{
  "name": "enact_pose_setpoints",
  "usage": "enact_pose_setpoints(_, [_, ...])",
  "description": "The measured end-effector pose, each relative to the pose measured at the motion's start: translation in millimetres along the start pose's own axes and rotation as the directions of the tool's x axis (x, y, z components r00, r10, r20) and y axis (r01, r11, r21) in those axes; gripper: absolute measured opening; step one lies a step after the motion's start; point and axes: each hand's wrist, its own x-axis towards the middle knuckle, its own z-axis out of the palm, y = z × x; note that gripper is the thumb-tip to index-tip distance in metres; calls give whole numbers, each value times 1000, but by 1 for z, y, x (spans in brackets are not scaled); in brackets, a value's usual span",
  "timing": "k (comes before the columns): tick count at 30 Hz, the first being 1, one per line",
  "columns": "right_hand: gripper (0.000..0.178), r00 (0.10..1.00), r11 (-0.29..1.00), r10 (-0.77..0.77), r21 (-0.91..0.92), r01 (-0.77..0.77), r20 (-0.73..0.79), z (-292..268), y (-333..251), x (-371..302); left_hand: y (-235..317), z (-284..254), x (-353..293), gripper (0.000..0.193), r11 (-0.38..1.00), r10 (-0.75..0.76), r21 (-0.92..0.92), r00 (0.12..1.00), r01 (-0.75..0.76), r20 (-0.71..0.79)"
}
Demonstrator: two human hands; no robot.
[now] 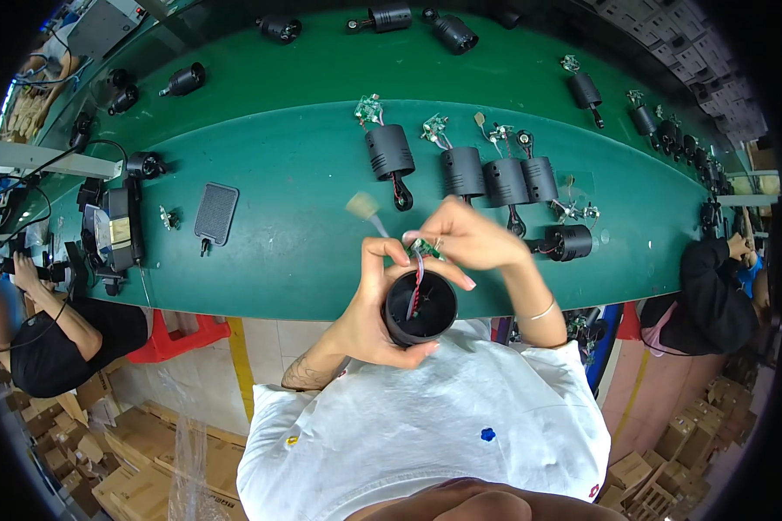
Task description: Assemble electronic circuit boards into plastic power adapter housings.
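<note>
My left hand is wrapped round a black cylindrical housing, its open end tilted up toward me. Red and white wires run out of the housing to a small green circuit board above its rim. At that board my right hand is closed in a pinch, slightly smeared by motion, its fingertips partly covering the board. A blurred pale yellowish tab on a grey strip sticks out beyond the fingertips, up and to the left. The fingers hide where the strip ends.
Beyond my hands several black housings with wired boards lie on the green table. A dark flat mesh piece and a loose board are at left. More housings line the far strip. People sit at both sides.
</note>
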Motion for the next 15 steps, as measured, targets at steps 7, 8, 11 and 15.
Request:
enact_pose_setpoints(7, [19, 918, 536, 213, 825, 176, -335, 73, 28, 6, -1, -2, -4, 81, 999, 9, -38, 987, -15, -158])
enact_pose_setpoints(8, [19, 919, 535, 214, 827, 173, -330, 74, 29, 7, 0, -3, -4, 81, 999, 8, -37, 987, -14, -162])
enact_pose_setpoints(11, [11, 883, 423, 139, 833, 357, -448, 74, 32, 7, 2, -5, -5, 84, 992, -31, -129, 980, 5, -197])
enact_pose_setpoints(15, [16, 750, 441, 151, 723, 532, -644, 53, 27, 3, 9, -4, -4, 82, 963, -210, -238, 904, 125, -373])
